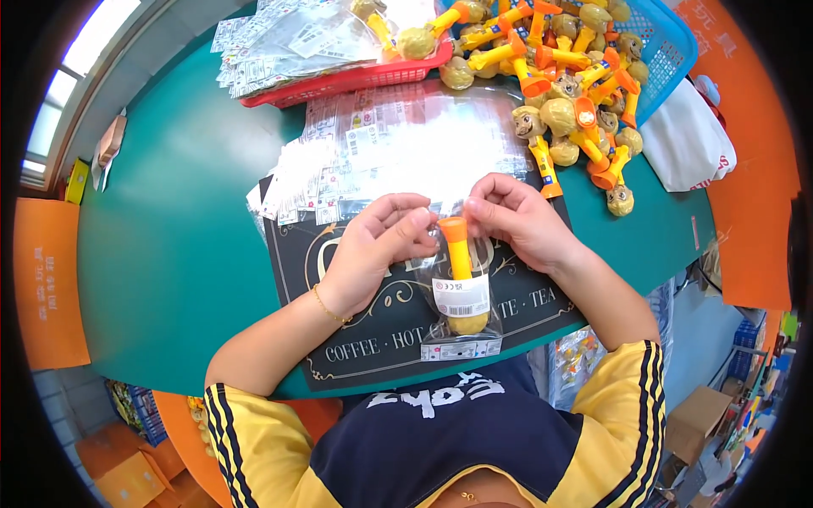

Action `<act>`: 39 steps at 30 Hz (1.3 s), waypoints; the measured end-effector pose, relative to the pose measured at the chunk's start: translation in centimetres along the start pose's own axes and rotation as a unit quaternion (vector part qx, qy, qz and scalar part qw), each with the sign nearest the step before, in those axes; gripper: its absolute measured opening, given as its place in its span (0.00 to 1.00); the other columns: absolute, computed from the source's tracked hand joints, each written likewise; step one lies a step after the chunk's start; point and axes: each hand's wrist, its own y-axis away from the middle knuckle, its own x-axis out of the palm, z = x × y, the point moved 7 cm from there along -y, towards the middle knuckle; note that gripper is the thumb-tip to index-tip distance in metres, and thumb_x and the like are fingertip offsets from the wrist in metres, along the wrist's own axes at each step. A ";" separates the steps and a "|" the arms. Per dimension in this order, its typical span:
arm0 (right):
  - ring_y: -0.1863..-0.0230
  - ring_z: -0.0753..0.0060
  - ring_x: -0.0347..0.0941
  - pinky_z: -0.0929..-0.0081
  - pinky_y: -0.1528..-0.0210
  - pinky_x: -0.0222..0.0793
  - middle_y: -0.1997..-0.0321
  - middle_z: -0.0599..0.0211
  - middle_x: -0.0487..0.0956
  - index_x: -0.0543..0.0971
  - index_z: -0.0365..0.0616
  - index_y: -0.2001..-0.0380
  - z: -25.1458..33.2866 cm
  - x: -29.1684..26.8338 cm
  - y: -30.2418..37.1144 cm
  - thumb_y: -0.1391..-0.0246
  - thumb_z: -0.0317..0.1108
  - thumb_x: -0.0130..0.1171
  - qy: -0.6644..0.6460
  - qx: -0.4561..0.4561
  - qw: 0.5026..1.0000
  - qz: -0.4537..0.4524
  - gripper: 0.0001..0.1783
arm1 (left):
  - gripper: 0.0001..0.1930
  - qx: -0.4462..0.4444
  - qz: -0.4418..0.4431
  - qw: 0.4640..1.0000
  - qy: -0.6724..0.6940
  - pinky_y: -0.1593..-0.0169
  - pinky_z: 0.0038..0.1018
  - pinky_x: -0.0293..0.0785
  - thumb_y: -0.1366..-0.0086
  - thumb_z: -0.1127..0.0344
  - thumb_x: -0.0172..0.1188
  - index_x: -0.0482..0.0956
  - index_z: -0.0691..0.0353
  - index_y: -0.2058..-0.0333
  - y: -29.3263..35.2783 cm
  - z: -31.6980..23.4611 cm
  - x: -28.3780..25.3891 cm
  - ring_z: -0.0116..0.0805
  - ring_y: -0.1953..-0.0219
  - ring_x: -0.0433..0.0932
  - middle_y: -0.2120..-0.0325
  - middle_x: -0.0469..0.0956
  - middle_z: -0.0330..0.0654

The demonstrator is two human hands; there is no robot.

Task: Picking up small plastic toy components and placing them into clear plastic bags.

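A clear plastic bag (pixel 427 292) lies in front of me on a black placemat (pixel 381 343). Inside it is a toy (pixel 460 258) with an orange-capped yellow handle pointing away from me and a golden round head at the near end. A white label covers part of the toy, and a printed strip runs along the bag's near end. My left hand (pixel 377 245) pinches the left side of the bag's far end, beside the orange cap. Opposite it, my right hand (pixel 518 222) has thumb and forefinger closed on the right side of the same end.
Flat clear bags (pixel 347 140) with printed strips are spread beyond my hands, under strong glare. Behind them stands a red basket (pixel 339 83) of more bags. Many similar toys (pixel 559 114) spill from a blue basket (pixel 669 51) at the far right, next to a white cloth bag (pixel 688 140).
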 end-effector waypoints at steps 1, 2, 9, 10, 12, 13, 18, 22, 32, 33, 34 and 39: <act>0.69 0.86 0.71 0.86 0.65 0.68 0.70 0.73 0.75 0.73 0.43 0.66 0.0 0.1 0.0 0.42 0.35 0.57 0.009 -0.002 1.000 -0.006 0.08 | 0.14 -0.006 -0.004 1.000 -0.010 0.51 0.29 0.76 0.32 0.63 0.50 0.68 0.65 0.53 0.0 0.4 -0.2 0.28 0.61 0.76 0.63 0.75 0.42; 0.69 0.86 0.71 0.86 0.65 0.68 0.70 0.73 0.75 0.73 0.43 0.66 0.0 0.0 0.1 0.42 0.35 0.57 0.010 -0.002 1.000 -0.006 0.08 | 0.13 -0.012 -0.008 1.000 -0.020 0.53 0.27 0.77 0.33 0.65 0.53 0.69 0.65 0.54 -0.1 0.5 -0.3 0.24 0.65 0.75 0.67 0.74 0.39; 0.71 0.84 0.69 0.84 0.66 0.66 0.70 0.72 0.74 0.70 0.43 0.67 0.1 -0.5 -0.1 0.41 0.31 0.54 0.004 -0.043 0.999 0.000 0.05 | 0.06 0.026 -0.051 0.998 0.011 0.60 0.25 0.78 0.35 0.69 0.55 0.69 0.62 0.63 0.1 0.6 -0.6 0.20 0.70 0.71 0.69 0.72 0.37; 0.71 0.84 0.68 0.85 0.67 0.65 0.70 0.72 0.73 0.69 0.43 0.67 0.0 -0.4 -0.2 0.41 0.31 0.54 -0.004 -0.043 0.999 0.002 0.05 | 0.06 0.025 -0.052 0.998 0.011 0.60 0.25 0.78 0.35 0.69 0.55 0.69 0.62 0.63 0.1 0.7 -0.7 0.20 0.70 0.71 0.69 0.72 0.37; 0.72 0.83 0.67 0.85 0.68 0.64 0.71 0.72 0.72 0.69 0.43 0.67 -0.1 -0.5 -0.2 0.41 0.31 0.54 -0.014 -0.041 0.999 0.003 0.05 | 0.06 0.038 -0.043 0.997 -0.041 0.61 0.21 0.76 0.35 0.69 0.56 0.69 0.62 0.63 0.1 0.3 -0.8 0.19 0.71 0.71 0.70 0.73 0.36; 0.72 0.84 0.67 0.85 0.67 0.64 0.71 0.72 0.72 0.69 0.43 0.67 -0.2 -0.5 -0.1 0.41 0.31 0.54 -0.003 -0.034 0.999 0.007 0.05 | 0.06 0.036 -0.045 0.998 -0.040 0.61 0.21 0.76 0.35 0.69 0.56 0.69 0.62 0.63 0.1 0.3 -1.0 0.19 0.71 0.71 0.70 0.73 0.36; 0.70 0.85 0.69 0.86 0.66 0.65 0.70 0.73 0.73 0.69 0.43 0.67 -0.2 -0.7 0.0 0.42 0.30 0.56 0.019 -0.009 1.000 0.022 0.06 | 0.12 0.056 -0.036 0.993 -0.094 0.61 0.16 0.70 0.36 0.70 0.57 0.73 0.66 0.56 0.0 -0.5 -1.1 0.18 0.68 0.72 0.70 0.75 0.35; 0.66 0.85 0.71 0.86 0.63 0.67 0.68 0.73 0.76 0.72 0.40 0.60 -0.5 -1.1 -0.1 0.43 0.29 0.56 -0.007 0.027 0.999 0.019 0.09 | 0.14 0.016 -0.053 0.997 -0.062 0.60 0.16 0.70 0.36 0.70 0.57 0.74 0.68 0.53 -0.1 -0.2 -1.1 0.19 0.68 0.72 0.68 0.76 0.35; 0.62 0.81 0.72 0.83 0.57 0.68 0.59 0.65 0.78 0.78 0.35 0.58 0.3 -0.9 0.0 0.44 0.27 0.56 0.008 0.008 1.000 0.027 0.12 | 0.06 0.065 0.014 0.997 -0.035 0.60 0.20 0.70 0.36 0.74 0.54 0.77 0.66 0.62 -0.6 0.4 -2.2 0.23 0.68 0.73 0.69 0.75 0.38; 0.62 0.79 0.72 0.81 0.56 0.68 0.60 0.64 0.78 0.78 0.35 0.58 0.5 -0.9 0.1 0.45 0.26 0.56 0.021 -0.007 0.999 0.028 0.11 | 0.05 0.082 0.046 0.995 -0.020 0.59 0.19 0.68 0.36 0.75 0.54 0.77 0.66 0.64 -0.6 0.2 -2.1 0.22 0.66 0.72 0.67 0.76 0.38; 0.62 0.79 0.72 0.81 0.56 0.68 0.60 0.64 0.78 0.78 0.35 0.58 0.8 -1.0 0.0 0.45 0.26 0.56 0.021 -0.006 0.999 0.027 0.11 | 0.05 0.081 0.046 0.995 -0.019 0.59 0.19 0.68 0.36 0.75 0.54 0.77 0.66 0.64 -0.6 0.2 -2.1 0.22 0.66 0.72 0.67 0.76 0.38; 0.64 0.76 0.70 0.82 0.63 0.65 0.68 0.65 0.75 0.81 0.37 0.67 2.2 -1.0 0.3 0.47 0.21 0.54 0.133 -0.104 0.983 0.066 0.07 | 0.05 0.098 0.056 0.992 -0.056 0.62 0.21 0.64 0.38 0.78 0.52 0.72 0.62 0.73 -0.5 -1.5 -1.1 0.25 0.69 0.67 0.73 0.69 0.37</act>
